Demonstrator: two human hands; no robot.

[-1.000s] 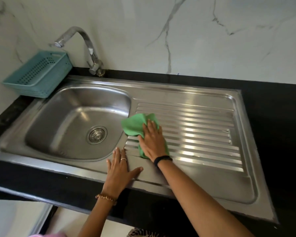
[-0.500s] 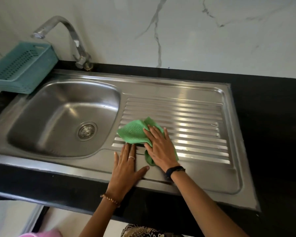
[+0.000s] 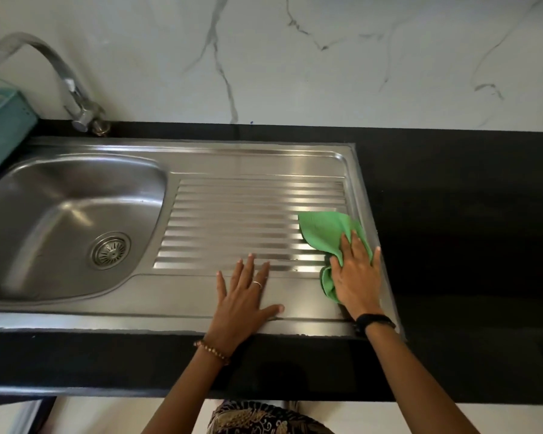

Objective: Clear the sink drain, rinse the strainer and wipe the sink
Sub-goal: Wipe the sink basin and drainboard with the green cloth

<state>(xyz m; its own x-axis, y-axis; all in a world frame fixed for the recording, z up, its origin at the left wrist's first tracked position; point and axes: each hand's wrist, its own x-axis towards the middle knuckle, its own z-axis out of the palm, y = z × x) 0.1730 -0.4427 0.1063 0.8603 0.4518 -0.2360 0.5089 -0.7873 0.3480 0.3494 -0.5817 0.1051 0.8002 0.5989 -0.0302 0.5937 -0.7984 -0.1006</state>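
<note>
Steel sink (image 3: 248, 158): right hand (image 3: 356, 277) fingers flat on green cloth (image 3: 323, 230); left hand (image 3: 242, 296) fingers spread.

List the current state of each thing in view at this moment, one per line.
green cloth: crumpled, pressed flat on the drainboard's right end.
right hand: fingers straight, pressing the cloth.
left hand: flat on the sink's front ledge, holding nothing.
strainer: seated in the drain.
sink: basin holds no items.
faucet: no water running.
</note>
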